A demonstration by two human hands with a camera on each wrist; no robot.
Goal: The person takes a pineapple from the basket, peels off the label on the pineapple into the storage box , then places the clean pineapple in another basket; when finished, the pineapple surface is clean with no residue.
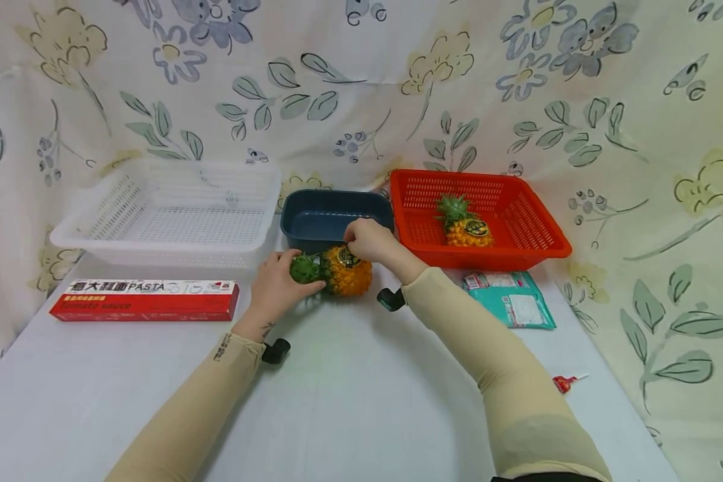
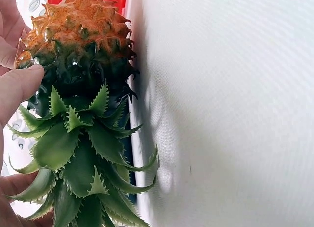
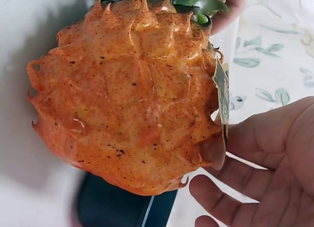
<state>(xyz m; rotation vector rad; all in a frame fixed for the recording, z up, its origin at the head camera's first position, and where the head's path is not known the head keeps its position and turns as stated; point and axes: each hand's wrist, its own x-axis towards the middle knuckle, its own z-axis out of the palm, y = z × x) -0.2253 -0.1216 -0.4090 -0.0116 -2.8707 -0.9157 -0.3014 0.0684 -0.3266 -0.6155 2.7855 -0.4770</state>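
A toy-like orange pineapple [image 1: 354, 278] lies on its side at the middle of the table, its green crown [image 2: 81, 153] to the left. My left hand [image 1: 277, 284] holds it around the crown, the thumb against the dark green band beneath the leaves in the left wrist view. At the body, my right hand [image 1: 370, 241] pinches the edge of a dark and gold label [image 3: 222, 99]. In the right wrist view this label stands partly away from the spiky orange skin, with a clear edge near the fingertips.
Behind the pineapple stands a dark blue tray [image 1: 337, 234]. A white basket [image 1: 156, 251] is at left; a red basket [image 1: 536, 221] at right holds another pineapple [image 1: 466, 227]. A pasta box [image 1: 144, 301], a teal packet [image 1: 515, 301] and a red lollipop [image 1: 565, 383] lie on the table.
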